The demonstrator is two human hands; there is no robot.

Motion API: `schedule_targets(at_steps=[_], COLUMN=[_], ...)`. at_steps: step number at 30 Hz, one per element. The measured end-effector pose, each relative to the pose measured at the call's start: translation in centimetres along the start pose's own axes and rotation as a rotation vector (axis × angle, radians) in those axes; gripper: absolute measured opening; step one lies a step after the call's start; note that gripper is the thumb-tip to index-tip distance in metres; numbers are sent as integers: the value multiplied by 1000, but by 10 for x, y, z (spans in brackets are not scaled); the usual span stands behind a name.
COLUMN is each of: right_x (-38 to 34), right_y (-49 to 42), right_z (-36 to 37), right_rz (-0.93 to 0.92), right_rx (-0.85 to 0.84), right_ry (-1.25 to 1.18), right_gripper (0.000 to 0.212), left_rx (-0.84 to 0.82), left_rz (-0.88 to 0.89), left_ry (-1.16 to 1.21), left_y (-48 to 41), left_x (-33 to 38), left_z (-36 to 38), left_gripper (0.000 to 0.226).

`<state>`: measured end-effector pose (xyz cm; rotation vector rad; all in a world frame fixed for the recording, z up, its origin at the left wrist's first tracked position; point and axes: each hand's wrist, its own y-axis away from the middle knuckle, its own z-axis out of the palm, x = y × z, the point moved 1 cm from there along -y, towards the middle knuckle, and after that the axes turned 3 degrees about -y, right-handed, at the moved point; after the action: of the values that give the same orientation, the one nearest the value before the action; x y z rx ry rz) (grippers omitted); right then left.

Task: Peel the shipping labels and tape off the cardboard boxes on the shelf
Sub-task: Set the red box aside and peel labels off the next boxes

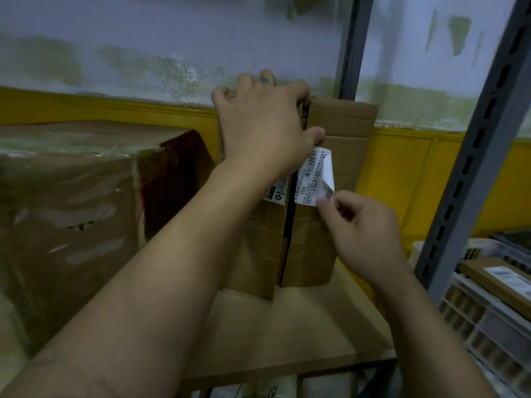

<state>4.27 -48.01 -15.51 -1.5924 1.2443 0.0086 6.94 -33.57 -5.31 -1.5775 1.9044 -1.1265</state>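
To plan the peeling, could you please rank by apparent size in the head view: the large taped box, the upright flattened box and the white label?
1. Large tape-wrapped brown cardboard box, left; also nearer the camera.
2. Upright flattened brown cardboard box, middle.
3. White printed paper shipping label, clearly smallest.

Left hand (pixel 258 130): bare; small dark cross-shaped tattoo (pixel 263 79) on one finger, just above the knuckle.
Left forearm (pixel 172 268): bare; faint dark line markings well below the left hand.
Right hand (pixel 365 231), right forearm (pixel 416 326): bare, unmarked.
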Motion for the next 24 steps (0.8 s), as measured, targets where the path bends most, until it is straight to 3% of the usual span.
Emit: schedule_targets(at_steps=[8,13,16,19,24], right_x=[-17,-23,-24,-20,-16], right_y=[-3,-7,-7,-9,-8], right_z=[-4,-10,-13,-19,-34], right_rz=[346,420,394,314,271], right_rx=[-111,-150,-157,-165,-61], right_ry=[-552,-648,-586,-319,-124], right_gripper=[33,32,33,36,41], left_rx=[12,15,19,23,26], left_rz=[11,17,19,21,19], left_ry=[-5,10,6,5,-4], left_y=[0,1,1,0,0], left_x=[1,0,0,-2,-2], left_z=[2,3,3,3,3], left_gripper=[44,44,43,43,43])
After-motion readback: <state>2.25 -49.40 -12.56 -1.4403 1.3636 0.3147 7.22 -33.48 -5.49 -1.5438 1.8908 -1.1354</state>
